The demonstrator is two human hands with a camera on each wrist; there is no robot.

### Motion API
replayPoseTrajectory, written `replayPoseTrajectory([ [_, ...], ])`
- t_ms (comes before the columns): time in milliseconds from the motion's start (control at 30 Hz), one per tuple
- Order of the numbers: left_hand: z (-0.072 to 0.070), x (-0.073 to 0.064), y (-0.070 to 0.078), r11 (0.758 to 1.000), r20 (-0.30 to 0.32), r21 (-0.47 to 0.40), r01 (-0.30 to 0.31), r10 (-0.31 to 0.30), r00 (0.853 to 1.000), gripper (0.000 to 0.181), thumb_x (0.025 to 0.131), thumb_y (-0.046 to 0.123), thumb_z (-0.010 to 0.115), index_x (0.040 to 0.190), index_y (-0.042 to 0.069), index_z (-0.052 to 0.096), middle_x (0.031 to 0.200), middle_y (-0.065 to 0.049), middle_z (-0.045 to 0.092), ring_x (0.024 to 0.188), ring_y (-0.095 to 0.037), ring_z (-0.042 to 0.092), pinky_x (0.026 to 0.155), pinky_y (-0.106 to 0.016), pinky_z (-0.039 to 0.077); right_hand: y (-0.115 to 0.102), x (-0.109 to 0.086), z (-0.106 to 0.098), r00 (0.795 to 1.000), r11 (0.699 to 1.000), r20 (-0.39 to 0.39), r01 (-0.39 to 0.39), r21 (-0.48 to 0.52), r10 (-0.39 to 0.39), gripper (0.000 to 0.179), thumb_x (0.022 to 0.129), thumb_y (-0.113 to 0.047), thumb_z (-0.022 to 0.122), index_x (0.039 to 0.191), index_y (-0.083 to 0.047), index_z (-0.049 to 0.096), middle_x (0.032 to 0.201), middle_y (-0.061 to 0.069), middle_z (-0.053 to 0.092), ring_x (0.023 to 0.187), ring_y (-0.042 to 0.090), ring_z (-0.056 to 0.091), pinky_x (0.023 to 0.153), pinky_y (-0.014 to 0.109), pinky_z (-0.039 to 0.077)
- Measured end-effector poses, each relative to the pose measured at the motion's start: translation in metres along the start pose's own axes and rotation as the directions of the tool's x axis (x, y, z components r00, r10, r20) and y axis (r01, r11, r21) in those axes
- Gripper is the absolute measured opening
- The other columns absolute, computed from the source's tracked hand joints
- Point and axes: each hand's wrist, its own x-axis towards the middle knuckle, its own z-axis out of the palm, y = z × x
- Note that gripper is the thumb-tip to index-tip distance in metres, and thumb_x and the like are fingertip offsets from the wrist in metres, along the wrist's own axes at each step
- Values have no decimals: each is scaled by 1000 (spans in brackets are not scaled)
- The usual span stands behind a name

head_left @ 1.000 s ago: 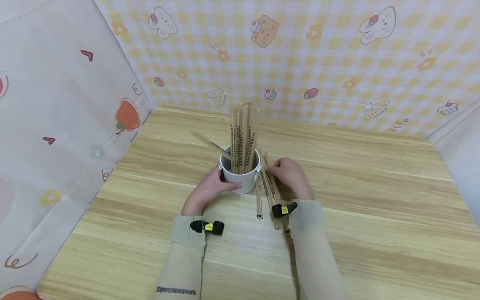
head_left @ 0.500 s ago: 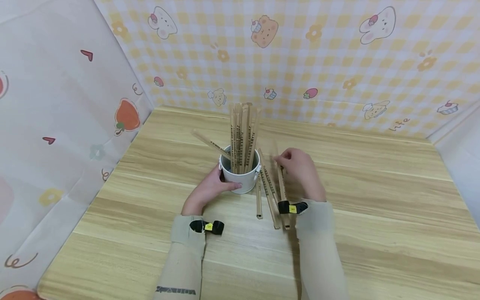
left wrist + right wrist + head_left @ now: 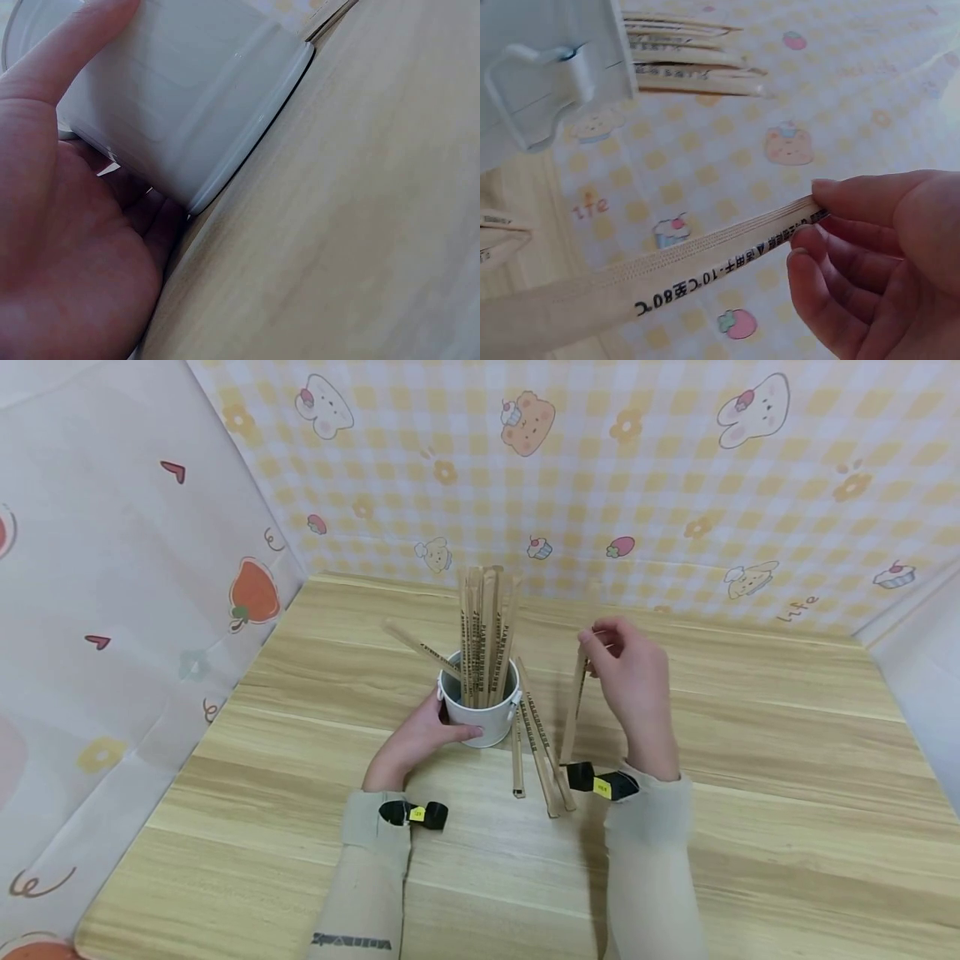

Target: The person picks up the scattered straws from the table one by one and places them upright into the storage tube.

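My left hand (image 3: 416,739) holds a small white bucket (image 3: 487,724) by its side, the thumb across its front. In the left wrist view the bucket (image 3: 202,97) stands on the table with fingers curled behind it. Several paper-wrapped straws (image 3: 483,635) stand upright in the bucket, and another straw (image 3: 420,647) leans out to the left. To the right of the bucket, my right hand (image 3: 630,677) pinches one wrapped straw (image 3: 575,714) between thumb and fingers. Printed black text shows on that straw (image 3: 697,277) in the right wrist view. Beneath it, a few wrapped straws (image 3: 538,760) lie on the table.
The wooden table (image 3: 750,735) spreads out around the bucket. Behind it hangs a yellow checked cloth (image 3: 637,485) with cartoon prints, and a white printed cloth (image 3: 135,610) covers the left side. The bucket's wire handle (image 3: 525,90) shows in the right wrist view.
My right hand has picked one straw from those on the table and raised it up and to the right, turning it more upright. The left hand and bucket have stayed put.
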Motion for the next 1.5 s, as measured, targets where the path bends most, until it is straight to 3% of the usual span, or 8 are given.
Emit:
replayPoseTrajectory([
  [233,0,1,0,1000,8,-5,-20,20,1000,89,68,20,77,140,25,24,131,0,42,118,-18,40,100,-36,30,-16,-9,-12,980,989,-187,96,110,-74,32,85,-34,58,102,-8,61,85,2,63,67,11,58,57,19,49],
  [367,0,1,-1,1000,7,3,-24,24,1000,89,68,20,77,140,24,24,131,0,43,118,-18,40,100,-36,30,-35,-18,-20,956,961,-280,157,230,-89,27,85,-27,60,101,-4,61,83,4,61,65,14,58,60,20,50],
  [633,0,0,0,1000,4,11,-20,20,1000,89,68,20,77,140,24,24,131,1,43,118,-18,40,100,-36,29,-60,-30,-26,898,853,-426,303,426,-107,19,83,-14,62,95,1,62,78,12,61,62,21,55,58,22,49],
  [833,0,1,0,1000,11,-1,-31,31,999,88,69,18,76,140,23,24,131,1,42,119,-18,40,100,-36,29,-67,-34,-27,839,720,-520,459,521,-158,15,84,-6,60,92,7,59,77,19,61,57,21,52,55,23,48],
  [933,0,0,0,1000,10,5,-31,30,999,88,69,18,76,140,23,24,131,0,42,118,-18,40,100,-36,29,-68,-34,-25,833,684,-527,485,546,-170,12,83,-3,60,91,7,58,78,20,61,58,20,54,55,23,48],
  [967,0,0,0,1000,10,7,-30,30,1000,88,69,18,76,140,23,24,131,0,42,118,-18,40,100,-36,29,-68,-34,-24,835,681,-522,486,548,-175,12,83,-2,59,91,7,58,79,21,61,58,20,54,55,23,48],
  [1200,1,0,0,1000,10,-1,-29,29,1000,89,69,16,76,141,24,23,131,-1,42,118,-20,40,100,-38,29,-70,-34,-18,860,768,-460,445,460,-222,15,86,-6,57,93,7,58,84,23,61,65,23,57,58,25,50],
  [1500,0,2,0,998,18,-33,-50,51,999,91,70,13,75,140,30,21,131,0,41,118,-19,40,99,-37,31,-74,-36,-13,897,818,-370,394,419,-242,18,86,-6,57,97,8,58,87,14,60,72,22,57,60,25,50],
])
